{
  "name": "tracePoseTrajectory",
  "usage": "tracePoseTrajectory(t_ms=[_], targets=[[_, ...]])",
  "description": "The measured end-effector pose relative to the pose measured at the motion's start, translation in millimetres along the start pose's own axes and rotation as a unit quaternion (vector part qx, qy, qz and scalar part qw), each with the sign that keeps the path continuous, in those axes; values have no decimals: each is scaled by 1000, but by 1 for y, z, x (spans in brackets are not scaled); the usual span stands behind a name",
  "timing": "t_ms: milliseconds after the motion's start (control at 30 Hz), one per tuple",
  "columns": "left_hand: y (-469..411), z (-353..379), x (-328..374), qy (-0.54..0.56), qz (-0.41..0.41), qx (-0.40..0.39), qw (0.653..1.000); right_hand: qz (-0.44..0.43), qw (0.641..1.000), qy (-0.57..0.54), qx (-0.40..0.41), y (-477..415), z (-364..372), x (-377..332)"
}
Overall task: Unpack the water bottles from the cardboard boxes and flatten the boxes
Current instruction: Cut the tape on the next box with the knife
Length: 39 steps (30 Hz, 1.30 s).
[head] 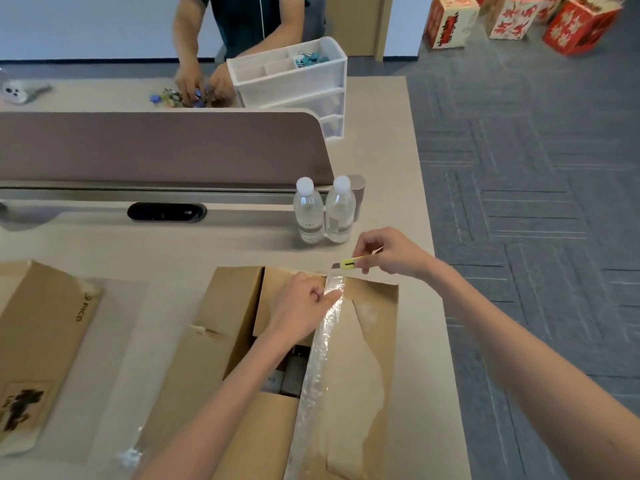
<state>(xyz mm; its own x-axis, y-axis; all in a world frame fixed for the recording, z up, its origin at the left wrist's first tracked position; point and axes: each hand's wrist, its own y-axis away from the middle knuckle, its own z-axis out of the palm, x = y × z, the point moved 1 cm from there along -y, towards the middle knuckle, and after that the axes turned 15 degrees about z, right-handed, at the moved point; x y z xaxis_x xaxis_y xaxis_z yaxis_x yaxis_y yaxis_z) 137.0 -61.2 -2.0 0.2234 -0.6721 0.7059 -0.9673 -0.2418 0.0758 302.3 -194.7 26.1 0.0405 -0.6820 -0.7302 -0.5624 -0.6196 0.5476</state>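
Head view: a yellow utility knife (pixel 349 263) is pinched in the right hand (pixel 391 252) just past the far edge of an opened cardboard box (pixel 221 341) on the table (pixel 398 168) — its clear tape strip (pixel 322 341) is pinched at the far end by the left hand (pixel 304 303). Two water bottles (pixel 309 211) are stood side by side behind it — a flattened box (pixel 38 341) is laid at left

Short dark lettering runs sideways near the upper right corner of the flattened brown cardboard box (pixel 41 341) at the left edge of the frame. It looks like "ORICO", though the first letters are unclear. The black brush-style print on its lower-left label is unreadable. The red-and-cream printed cartons (pixel 509 19) at upper right carry large Chinese characters, too blurred to read. Labels on the two clear plastic water bottles (pixel 308 213) at centre are too small to read.
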Motion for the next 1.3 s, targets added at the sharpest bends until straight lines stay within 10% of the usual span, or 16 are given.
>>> tracePoseTrajectory(t_ms=[1300], targets=[[8, 8, -13, 156, -60, -18, 986, -24, 979, 163, -116, -14, -17, -6]])
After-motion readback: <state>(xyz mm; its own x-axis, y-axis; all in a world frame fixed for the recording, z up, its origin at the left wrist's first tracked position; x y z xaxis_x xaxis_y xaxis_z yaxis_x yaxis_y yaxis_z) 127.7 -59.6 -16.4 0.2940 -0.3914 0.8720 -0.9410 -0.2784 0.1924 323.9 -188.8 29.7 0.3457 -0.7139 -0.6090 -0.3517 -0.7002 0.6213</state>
